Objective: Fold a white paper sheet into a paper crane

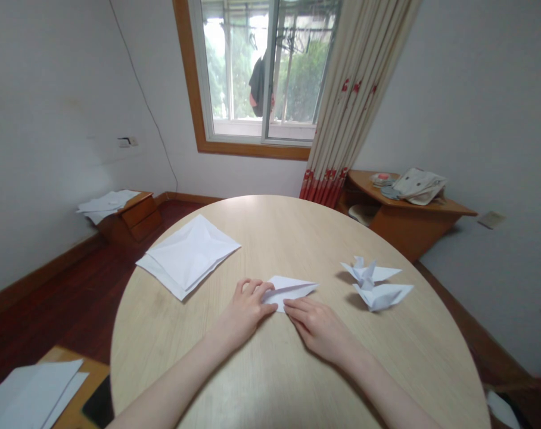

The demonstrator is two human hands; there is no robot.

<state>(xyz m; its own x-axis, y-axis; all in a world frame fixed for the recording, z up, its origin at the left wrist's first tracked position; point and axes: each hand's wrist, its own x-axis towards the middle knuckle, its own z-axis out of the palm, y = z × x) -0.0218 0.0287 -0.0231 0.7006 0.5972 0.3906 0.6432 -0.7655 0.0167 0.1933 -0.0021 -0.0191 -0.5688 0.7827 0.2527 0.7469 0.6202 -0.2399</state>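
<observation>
White paper (292, 288) lies folded at the table's (270, 375) middle; my left hand (247, 305) curls onto its left end, my right hand (319, 326) lies flat, fingertips on its near edge. Uneven pressure could skid it and skew the crease.

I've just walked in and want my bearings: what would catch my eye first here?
At the middle of a round wooden table, the left hand and right hand both press on a pointed, half-folded white paper. Just right of them sit two folded paper birds, and to the left lies a stack of creased white sheets.
</observation>
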